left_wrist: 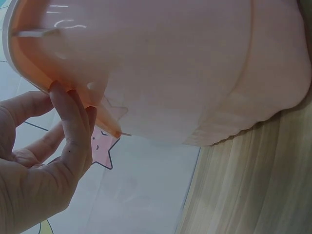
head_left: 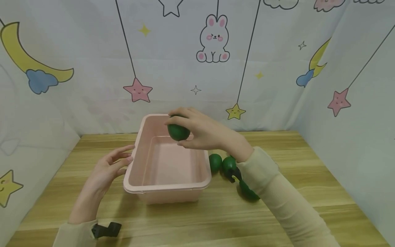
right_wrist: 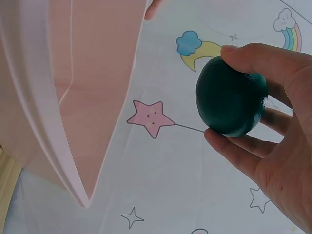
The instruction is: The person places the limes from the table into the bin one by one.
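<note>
My right hand (head_left: 203,130) grips a smooth, dark green round fruit (head_left: 178,132) between thumb and fingers, above the far part of a pink plastic basin (head_left: 168,187). In the right wrist view the same green fruit (right_wrist: 231,97) is beside the basin's rim (right_wrist: 53,112), with the thumb on one side and the fingers on the other. My left hand (head_left: 106,169) is at the basin's left rim. In the left wrist view its bent fingers (left_wrist: 73,126) and thumb pinch the rim's edge.
Right of the basin, two dark green round fruits (head_left: 215,163) lie on the wooden table (head_left: 172,223). Near them is a longer green pepper-like piece (head_left: 248,190), partly behind the right sleeve (head_left: 262,171). A patterned white cloth (head_left: 172,65) hangs behind and along the sides.
</note>
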`<state>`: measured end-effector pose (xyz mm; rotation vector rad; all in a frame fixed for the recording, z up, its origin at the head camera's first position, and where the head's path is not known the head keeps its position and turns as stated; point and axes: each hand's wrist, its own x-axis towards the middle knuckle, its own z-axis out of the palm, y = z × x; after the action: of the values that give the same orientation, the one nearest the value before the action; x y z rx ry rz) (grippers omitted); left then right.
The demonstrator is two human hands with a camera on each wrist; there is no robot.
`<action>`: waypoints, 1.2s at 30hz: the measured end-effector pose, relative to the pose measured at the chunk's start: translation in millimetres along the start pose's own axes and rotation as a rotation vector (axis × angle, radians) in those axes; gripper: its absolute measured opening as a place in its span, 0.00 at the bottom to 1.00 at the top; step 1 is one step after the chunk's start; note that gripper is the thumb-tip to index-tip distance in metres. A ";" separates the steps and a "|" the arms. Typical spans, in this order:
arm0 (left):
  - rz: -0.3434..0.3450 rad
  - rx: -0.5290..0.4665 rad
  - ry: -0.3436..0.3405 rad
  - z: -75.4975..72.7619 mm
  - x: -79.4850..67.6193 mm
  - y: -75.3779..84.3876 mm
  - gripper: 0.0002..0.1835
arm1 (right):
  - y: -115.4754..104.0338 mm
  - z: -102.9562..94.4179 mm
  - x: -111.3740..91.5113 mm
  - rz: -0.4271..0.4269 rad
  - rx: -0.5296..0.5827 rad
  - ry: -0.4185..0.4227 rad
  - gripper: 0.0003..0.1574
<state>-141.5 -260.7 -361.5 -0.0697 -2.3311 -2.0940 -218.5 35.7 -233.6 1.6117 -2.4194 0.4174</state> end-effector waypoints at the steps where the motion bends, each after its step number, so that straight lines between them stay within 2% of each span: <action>1: -0.001 0.003 0.000 0.0 0.0 0.1 0.25 | 0.4 0.2 1.2 0.002 0.003 -0.004 0.35; 18: -0.018 0.024 0.002 -1.3 -0.4 1.3 0.26 | 5.9 11.5 31.3 0.040 -0.036 -0.092 0.34; 25: -0.014 0.029 0.001 -0.9 0.1 1.5 0.26 | 7.4 17.7 41.2 0.079 -0.056 -0.146 0.34; 36: -0.021 0.044 0.002 -2.1 -0.3 1.4 0.26 | 15.0 36.2 55.9 0.105 -0.051 -0.221 0.34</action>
<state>-141.2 -262.6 -359.9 -0.0422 -2.3865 -2.0495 -254.2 -19.6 -251.4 1.5897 -2.6612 0.2001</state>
